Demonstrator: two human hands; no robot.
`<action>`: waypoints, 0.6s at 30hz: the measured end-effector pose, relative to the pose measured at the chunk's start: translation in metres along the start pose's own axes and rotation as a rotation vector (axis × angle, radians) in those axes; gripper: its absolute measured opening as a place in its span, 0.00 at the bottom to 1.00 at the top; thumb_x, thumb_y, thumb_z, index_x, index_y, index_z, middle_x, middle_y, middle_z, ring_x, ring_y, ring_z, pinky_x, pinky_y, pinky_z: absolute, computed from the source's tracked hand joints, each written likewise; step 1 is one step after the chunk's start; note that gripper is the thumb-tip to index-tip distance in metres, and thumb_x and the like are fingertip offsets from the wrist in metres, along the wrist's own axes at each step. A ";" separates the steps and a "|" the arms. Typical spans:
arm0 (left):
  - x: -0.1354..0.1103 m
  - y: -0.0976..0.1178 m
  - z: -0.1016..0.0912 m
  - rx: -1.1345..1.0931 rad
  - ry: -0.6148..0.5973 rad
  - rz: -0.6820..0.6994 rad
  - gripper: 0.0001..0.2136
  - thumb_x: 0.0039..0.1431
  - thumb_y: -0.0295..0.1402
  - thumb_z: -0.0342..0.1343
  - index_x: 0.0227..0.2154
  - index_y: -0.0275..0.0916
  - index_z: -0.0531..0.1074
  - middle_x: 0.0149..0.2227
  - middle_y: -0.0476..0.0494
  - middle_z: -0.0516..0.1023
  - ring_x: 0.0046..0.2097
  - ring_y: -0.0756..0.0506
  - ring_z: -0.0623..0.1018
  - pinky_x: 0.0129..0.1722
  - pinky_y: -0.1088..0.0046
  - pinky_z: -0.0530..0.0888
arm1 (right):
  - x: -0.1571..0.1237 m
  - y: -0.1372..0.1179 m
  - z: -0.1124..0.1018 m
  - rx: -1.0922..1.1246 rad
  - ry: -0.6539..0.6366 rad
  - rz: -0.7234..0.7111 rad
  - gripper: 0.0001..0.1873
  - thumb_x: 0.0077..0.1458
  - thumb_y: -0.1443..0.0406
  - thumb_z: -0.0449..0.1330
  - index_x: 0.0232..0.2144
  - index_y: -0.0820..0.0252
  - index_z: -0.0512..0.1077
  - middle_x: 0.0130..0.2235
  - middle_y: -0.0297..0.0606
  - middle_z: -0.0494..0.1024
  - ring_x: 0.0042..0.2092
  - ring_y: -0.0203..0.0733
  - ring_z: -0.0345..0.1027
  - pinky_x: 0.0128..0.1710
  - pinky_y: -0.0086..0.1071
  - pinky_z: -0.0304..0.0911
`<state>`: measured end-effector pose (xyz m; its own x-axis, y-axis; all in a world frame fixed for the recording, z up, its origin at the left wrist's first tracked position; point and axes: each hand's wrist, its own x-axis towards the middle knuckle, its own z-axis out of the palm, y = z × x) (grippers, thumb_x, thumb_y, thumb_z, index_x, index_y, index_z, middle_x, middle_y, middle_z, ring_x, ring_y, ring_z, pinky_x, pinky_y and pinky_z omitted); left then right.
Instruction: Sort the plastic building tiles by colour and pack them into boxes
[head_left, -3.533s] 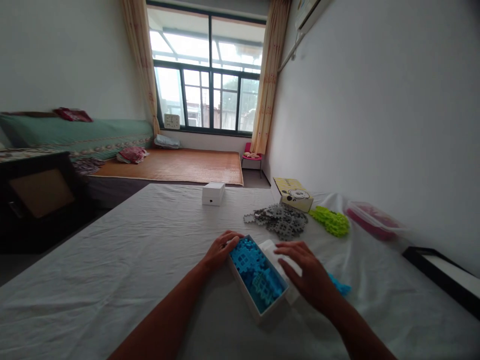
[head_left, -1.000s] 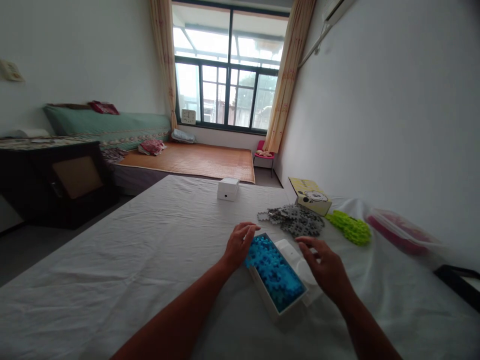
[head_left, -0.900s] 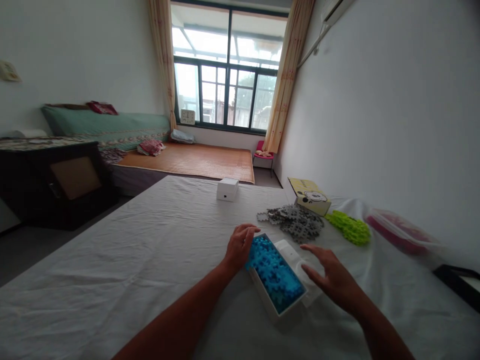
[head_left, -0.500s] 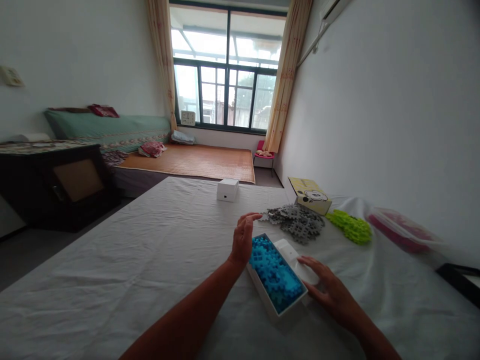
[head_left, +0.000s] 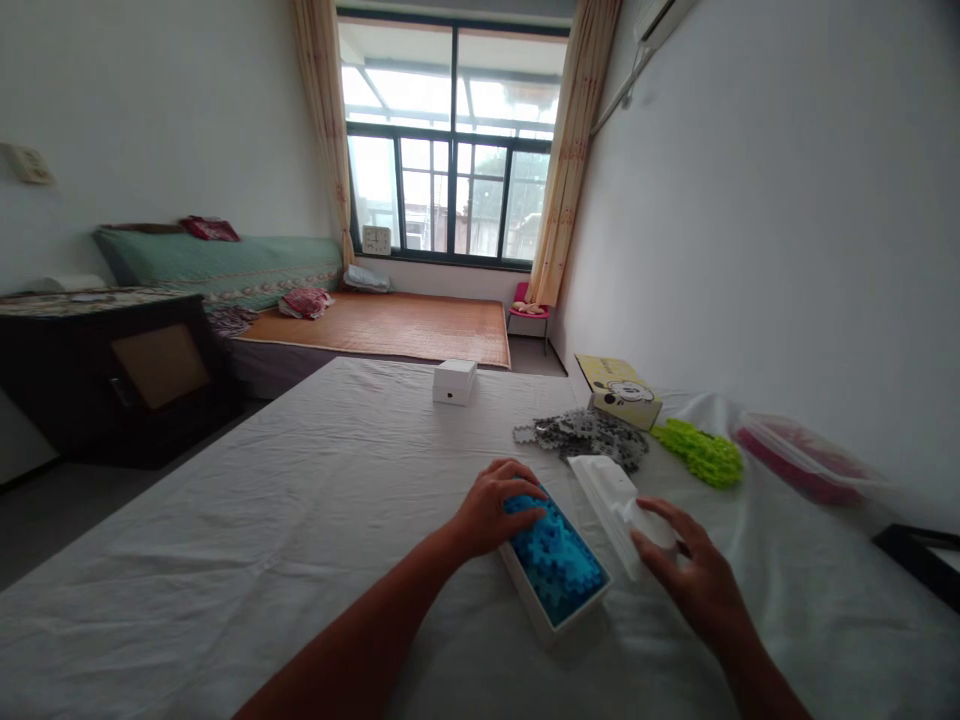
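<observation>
A narrow white box (head_left: 525,590) stands on the cloth in front of me, packed with blue snowflake-like plastic pieces (head_left: 559,560). My left hand (head_left: 499,505) lies over its far left end, thumb and fingers apart and curved above the blue pieces. Whether the fingertips touch them I cannot tell. To the right of the box, my right hand (head_left: 686,565) grips a white moulded insert (head_left: 611,490) at its near, rounded part, thumb on one side and fingers on the other. Beyond the hands lies a loose heap of grey toothed pieces (head_left: 589,435).
A small white box (head_left: 454,382) sits near the table's far edge. At the right are a yellow printed carton (head_left: 619,390), a pile of lime-green pieces (head_left: 697,455), a clear-lidded pink container (head_left: 806,460) and a black frame (head_left: 922,560). White cloth (head_left: 262,530) covers the table.
My left hand has come down from beside the box onto its far end. The right hand has drawn the white insert away to the right, leaving a gap beside the box.
</observation>
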<state>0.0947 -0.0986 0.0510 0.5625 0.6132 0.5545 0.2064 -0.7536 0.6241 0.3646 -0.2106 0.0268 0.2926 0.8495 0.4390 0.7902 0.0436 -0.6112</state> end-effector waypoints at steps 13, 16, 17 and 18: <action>-0.002 -0.037 -0.013 -0.495 0.388 -0.603 0.26 0.58 0.51 0.43 0.37 0.33 0.77 0.42 0.36 0.79 0.45 0.41 0.75 0.47 0.61 0.68 | -0.014 -0.101 0.015 0.014 -0.266 -0.426 0.20 0.51 0.62 0.59 0.48 0.53 0.70 0.52 0.43 0.71 0.54 0.49 0.62 0.53 0.43 0.62; -0.003 -0.036 -0.007 -0.556 0.295 -0.637 0.28 0.57 0.54 0.43 0.37 0.33 0.76 0.40 0.36 0.79 0.40 0.43 0.76 0.43 0.64 0.69 | -0.012 -0.095 0.021 -0.029 -0.257 -0.386 0.19 0.52 0.61 0.59 0.48 0.53 0.70 0.51 0.42 0.72 0.54 0.48 0.63 0.53 0.43 0.62; -0.004 -0.034 -0.006 -0.563 0.273 -0.639 0.29 0.57 0.55 0.43 0.36 0.33 0.77 0.40 0.37 0.79 0.39 0.43 0.76 0.42 0.65 0.69 | -0.011 -0.093 0.021 -0.039 -0.248 -0.372 0.19 0.52 0.61 0.59 0.48 0.53 0.70 0.51 0.42 0.72 0.54 0.48 0.63 0.53 0.43 0.62; -0.003 -0.033 -0.005 -0.561 0.259 -0.637 0.29 0.56 0.55 0.43 0.36 0.33 0.77 0.39 0.37 0.79 0.39 0.44 0.75 0.41 0.66 0.69 | -0.010 -0.092 0.021 -0.047 -0.247 -0.365 0.19 0.51 0.60 0.59 0.48 0.53 0.70 0.51 0.42 0.72 0.54 0.48 0.63 0.53 0.43 0.62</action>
<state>0.0822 -0.0745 0.0310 0.2621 0.9622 0.0742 -0.0422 -0.0654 0.9970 0.2779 -0.2123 0.0649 -0.1429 0.8832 0.4468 0.8432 0.3450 -0.4123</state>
